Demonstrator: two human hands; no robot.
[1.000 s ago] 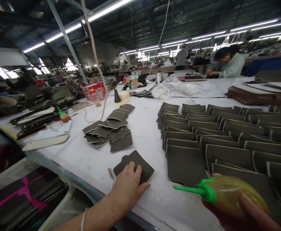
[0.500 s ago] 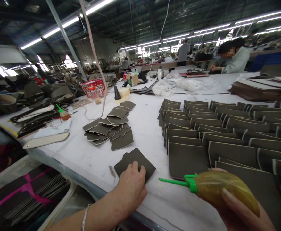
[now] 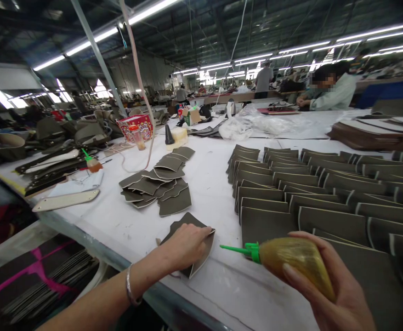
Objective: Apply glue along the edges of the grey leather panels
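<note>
— Long white tabletop (image 3: 208,184) in a factory hall. Where's the piece?
— At the near edge. The left hand (image 3: 184,246) is closed over a dark cut piece (image 3: 189,221), fingers on top. Its right edge is lifted off the tabletop and shows a pale underside.
— And the other hand?
— The right hand (image 3: 328,285) is wrapped around a yellowish glue bottle (image 3: 291,259). The green nozzle (image 3: 237,249) points left and stops just beside the piece.
— How would the piece handle?
— Light, thin and floppy, I'd judge, since it curls where it's raised. Hold it by an edge or corner. The bottle looks soft-walled, so grip its belly.
— Anything nearby?
— Overlapping panels (image 3: 325,193) in rows toward the right edge, and a loose pile of small pieces (image 3: 160,186) mid-table.
</note>
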